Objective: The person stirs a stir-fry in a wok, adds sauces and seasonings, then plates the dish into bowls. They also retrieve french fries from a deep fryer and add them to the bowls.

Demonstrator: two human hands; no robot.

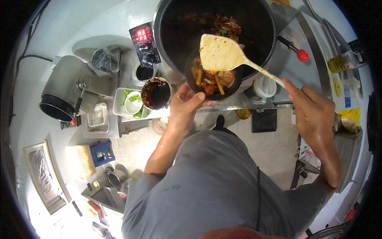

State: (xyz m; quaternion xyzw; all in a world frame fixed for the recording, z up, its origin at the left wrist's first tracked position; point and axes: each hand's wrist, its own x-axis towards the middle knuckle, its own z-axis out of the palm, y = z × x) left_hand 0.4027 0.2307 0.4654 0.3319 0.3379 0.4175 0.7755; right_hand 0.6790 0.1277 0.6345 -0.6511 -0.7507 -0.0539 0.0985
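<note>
My left hand (186, 103) grips the near rim of a dark round bowl (233, 91), thumb on top. Stir-fried meat and vegetable pieces (206, 83) in brown sauce lie in it. A cream-coloured spatula (220, 53) is held by its handle in my right hand (313, 110). Its sauce-specked blade hangs above the bowl and hides part of the bowl's far side. Behind them opens a large black-lined cooking drum (173, 38), and the bowl overlaps its near rim in view. More cooked food (228, 25) with a green bit rests inside the drum.
Left of the bowl stand a sauce-smeared pot (156, 93) of dark liquid and a tray (118, 103) holding chopped greens and a white cup. A lit control panel (144, 44) adjoins the drum. At right are a lidded pitcher (264, 89) and a red-knobbed lever (294, 49).
</note>
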